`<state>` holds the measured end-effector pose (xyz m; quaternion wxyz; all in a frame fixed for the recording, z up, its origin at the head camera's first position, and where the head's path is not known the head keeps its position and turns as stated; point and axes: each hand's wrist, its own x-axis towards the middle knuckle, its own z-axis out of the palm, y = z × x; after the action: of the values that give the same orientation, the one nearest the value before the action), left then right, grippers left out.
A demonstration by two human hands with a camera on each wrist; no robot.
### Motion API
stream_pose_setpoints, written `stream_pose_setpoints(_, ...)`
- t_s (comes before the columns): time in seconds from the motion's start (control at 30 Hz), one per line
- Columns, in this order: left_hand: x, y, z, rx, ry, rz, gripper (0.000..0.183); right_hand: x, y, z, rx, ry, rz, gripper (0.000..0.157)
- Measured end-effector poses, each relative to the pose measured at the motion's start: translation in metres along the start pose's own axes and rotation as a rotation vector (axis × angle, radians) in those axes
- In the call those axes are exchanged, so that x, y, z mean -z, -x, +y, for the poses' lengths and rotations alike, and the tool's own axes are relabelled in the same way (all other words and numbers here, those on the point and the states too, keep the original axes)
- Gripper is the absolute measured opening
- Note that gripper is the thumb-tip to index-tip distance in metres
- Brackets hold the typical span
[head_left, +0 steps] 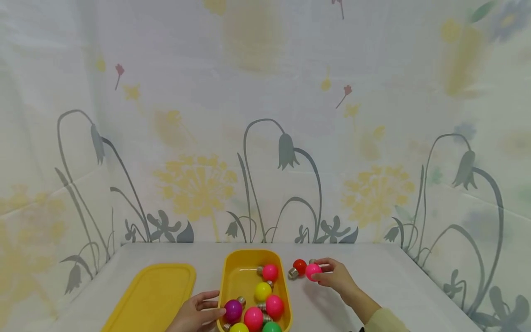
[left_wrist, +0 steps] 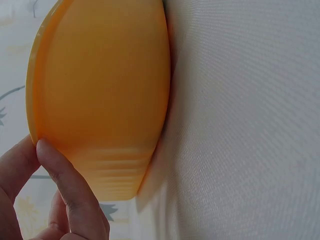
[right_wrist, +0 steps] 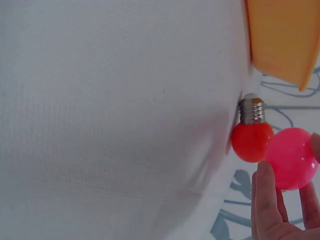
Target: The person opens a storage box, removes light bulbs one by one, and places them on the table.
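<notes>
My right hand holds a pink light bulb between thumb and fingers, over the white table right of a yellow plastic box. Close by, a red bulb lies on the table with its metal screw base towards the box; in the right wrist view the pink globe overlaps it. On the box's left side, my left hand pinches the rim, thumb at the top edge near a purple bulb. Inside the yellow box lie several pink, yellow, purple and green bulbs.
A flat yellow lid lies on the table left of the box. Behind the white table hangs a flower-print cloth, which also runs along both sides.
</notes>
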<state>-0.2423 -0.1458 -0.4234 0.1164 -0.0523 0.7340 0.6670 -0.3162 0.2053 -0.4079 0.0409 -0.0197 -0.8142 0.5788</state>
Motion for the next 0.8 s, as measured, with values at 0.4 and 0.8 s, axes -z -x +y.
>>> stream_pose_setpoints(0.4,0.0,-0.002,-0.001,0.023,0.012,0.005,0.071,-0.008,-0.014,0.015,-0.062,0.121,-0.052,0.038)
stream_pose_setpoints(0.8,-0.001,0.002,0.001,0.017,0.019,0.005,0.068,-0.01,-0.013,0.015,-0.11,0.125,-0.074,0.041)
